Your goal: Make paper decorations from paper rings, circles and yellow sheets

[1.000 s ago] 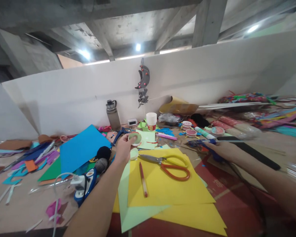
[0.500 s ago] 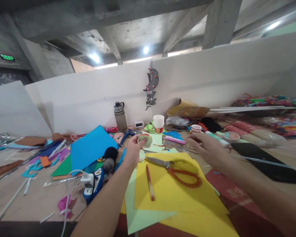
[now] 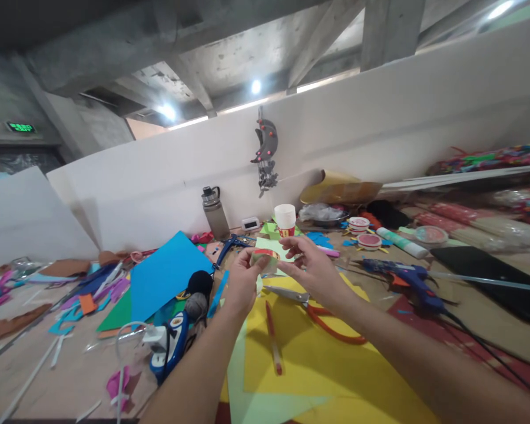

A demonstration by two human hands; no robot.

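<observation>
My left hand pinches a small round disc with a pale green face and a red rim, between thumb and fingers. To its right, my right hand has curved fingers held apart, the thumb tip close to the disc's edge; whether it touches I cannot tell. Under my hands lie scissors with orange handles, partly covered by my right forearm. A red pen rests on the yellow sheets, and pale green paper shows beneath. Behind the hands stands a stack of white paper cups.
A blue glue gun lies at right beside a black tablet-like slab. Red-rimmed discs and a glue stick tube sit farther back. At left are blue card, a power strip and a bottle.
My right hand has moved left and inward, up beside the disc. The disc is now tilted in my left hand. The glue gun and another red-rimmed disc have come into view at right.
</observation>
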